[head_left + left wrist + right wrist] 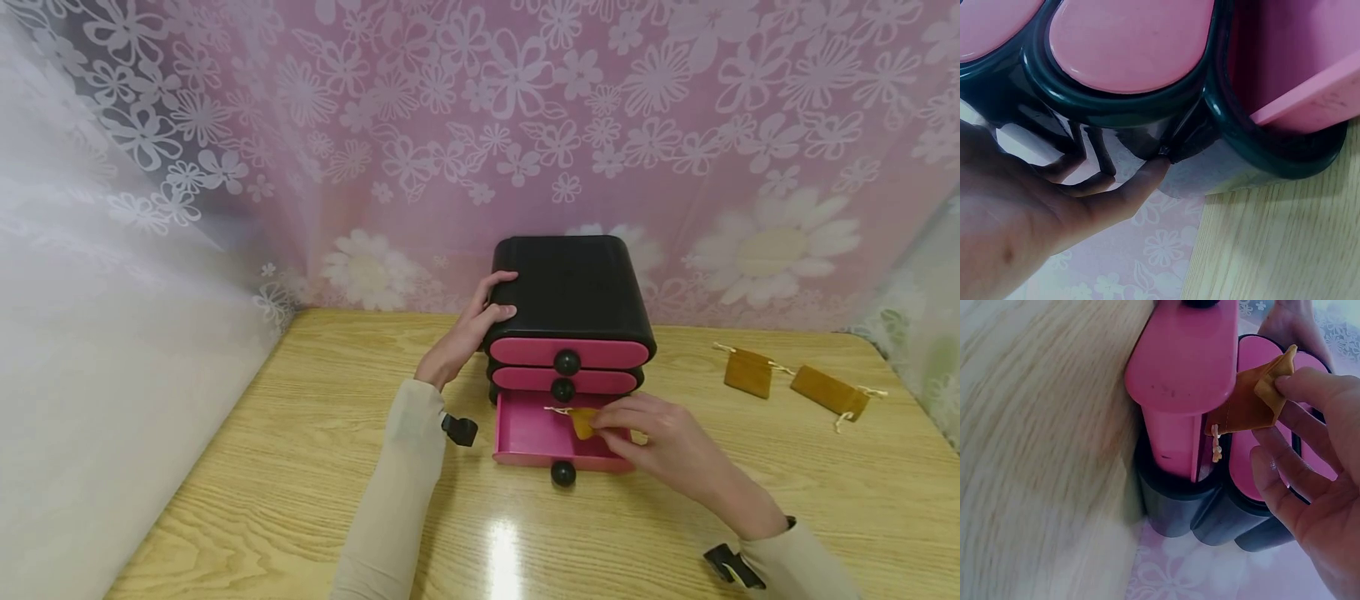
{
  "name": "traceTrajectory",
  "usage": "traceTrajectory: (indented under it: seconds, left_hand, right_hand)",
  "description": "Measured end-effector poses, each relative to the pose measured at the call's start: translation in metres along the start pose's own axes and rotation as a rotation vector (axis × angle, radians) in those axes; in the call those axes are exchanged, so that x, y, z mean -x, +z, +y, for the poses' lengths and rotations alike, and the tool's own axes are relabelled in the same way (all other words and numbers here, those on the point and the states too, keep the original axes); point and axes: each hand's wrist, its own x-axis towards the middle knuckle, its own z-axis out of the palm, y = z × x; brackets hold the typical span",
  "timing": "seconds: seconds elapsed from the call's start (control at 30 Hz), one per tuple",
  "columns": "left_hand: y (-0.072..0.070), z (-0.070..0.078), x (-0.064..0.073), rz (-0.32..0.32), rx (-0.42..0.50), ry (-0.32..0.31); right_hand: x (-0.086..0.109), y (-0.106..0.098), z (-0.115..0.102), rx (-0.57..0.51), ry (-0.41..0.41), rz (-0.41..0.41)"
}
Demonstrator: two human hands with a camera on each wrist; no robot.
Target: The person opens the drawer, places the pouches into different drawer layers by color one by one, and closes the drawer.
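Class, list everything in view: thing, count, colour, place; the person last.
Floral backdrop: count unclear, pink and white, background
Table: one, yellowish wood-grain, before the backdrop
Cabinet: one, black, on the table
Drawers: three, pink, in the cabinet, lowest open
Knobs: three, black, on drawer fronts
Held pouch: one, yellow-brown, at the lowest drawer
Other pouches: two, brown, table's right side
Cords: several, cream, on pouches
Sleeves: two, beige, foreground
Wrist devices: two, black, at sleeve ends
Left hand: one, bare, touching the cabinet
Right hand: one, bare, pinching the held pouch

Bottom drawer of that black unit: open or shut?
Open: the bottom drawer juts out past the middle drawer, its pink inside exposed in the head view.
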Motion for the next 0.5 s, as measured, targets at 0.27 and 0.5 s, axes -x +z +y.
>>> traceTrajectory:
  seconds: [0.27,0.5]
  left_hand:
    - [0.000,-0.001,0.000,0.002,-0.001,0.005]
    - [-0.001,-0.001,-0.001,-0.005,-0.003,0.005]
  right_hand:
    - [-0.002,0.009,0.004,0.011,0.000,-0.007]
    - [-0.004,0.015,0.003,0.047,0.034,-0.036]
